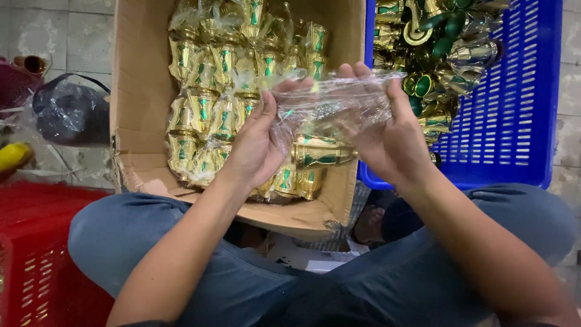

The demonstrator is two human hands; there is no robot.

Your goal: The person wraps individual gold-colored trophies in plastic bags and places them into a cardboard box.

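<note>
My left hand (257, 142) and my right hand (387, 130) together hold a clear plastic bag (339, 100) stretched between them above a cardboard box (142, 91). A gold and green cup-shaped ornament (321, 152) lies on its side in the lower part of the bag, between my palms. The box below holds several gold and green ornaments (212, 79) wrapped in clear bags, packed in rows.
A blue slotted plastic crate (514, 109) at the right holds loose unwrapped gold and green ornaments (442, 48). A red crate (30, 254) stands at the lower left. A dark plastic bag (69, 112) lies on the tiled floor at left. My knees in blue trousers (363, 278) fill the foreground.
</note>
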